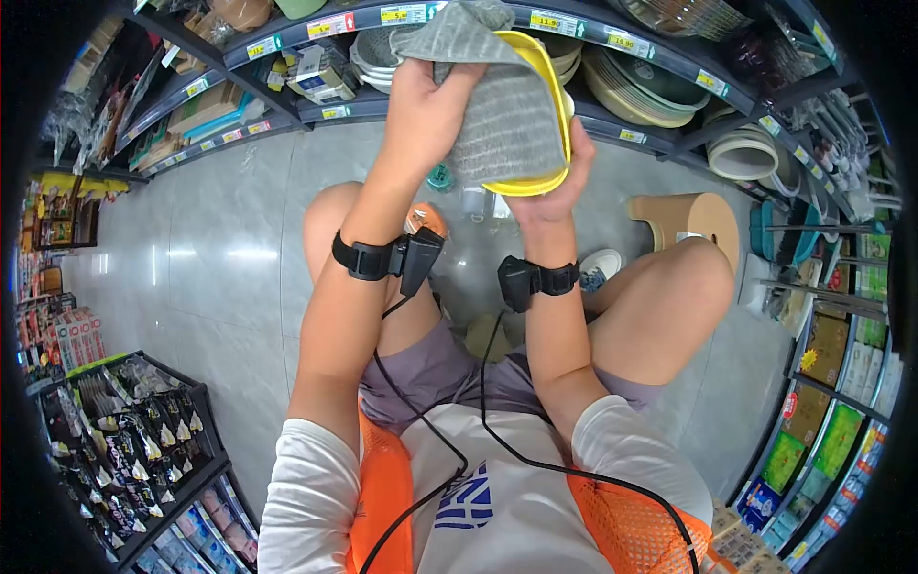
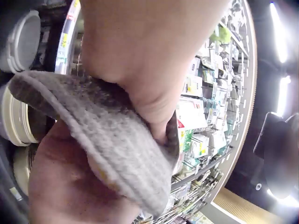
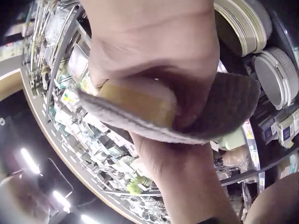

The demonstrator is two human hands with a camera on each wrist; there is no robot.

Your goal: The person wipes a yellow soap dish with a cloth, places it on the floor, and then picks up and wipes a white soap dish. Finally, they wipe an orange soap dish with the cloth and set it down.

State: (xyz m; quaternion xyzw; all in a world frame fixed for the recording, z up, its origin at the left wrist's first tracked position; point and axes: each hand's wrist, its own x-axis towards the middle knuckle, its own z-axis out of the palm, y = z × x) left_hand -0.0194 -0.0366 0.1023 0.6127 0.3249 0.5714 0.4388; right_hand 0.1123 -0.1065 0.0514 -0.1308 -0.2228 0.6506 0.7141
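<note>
A grey striped cloth (image 1: 507, 124) lies over a yellow-rimmed container (image 1: 550, 62), covering most of its inside. My left hand (image 1: 427, 107) pinches the cloth along its near left side, thumb on top. From the right, my right hand (image 1: 564, 177) grips the container by its lower corner and side. Close up in the right wrist view, the container's yellow and pale side (image 3: 140, 100) sits in the palm of my right hand (image 3: 159, 51), with the cloth (image 3: 154, 130) beyond it. The left wrist view has the cloth (image 2: 112, 135) between both hands, its edge curling outward.
Shelves with price tags (image 1: 559, 24) stand just ahead, holding stacked basins (image 1: 636, 91) and white baskets (image 1: 373, 57). A brown round-topped stool (image 1: 703, 225) stands on the tiled floor to the right. A rack of packaged goods (image 1: 124, 440) is at the lower left. Black cables (image 1: 574, 469) run from both wrists.
</note>
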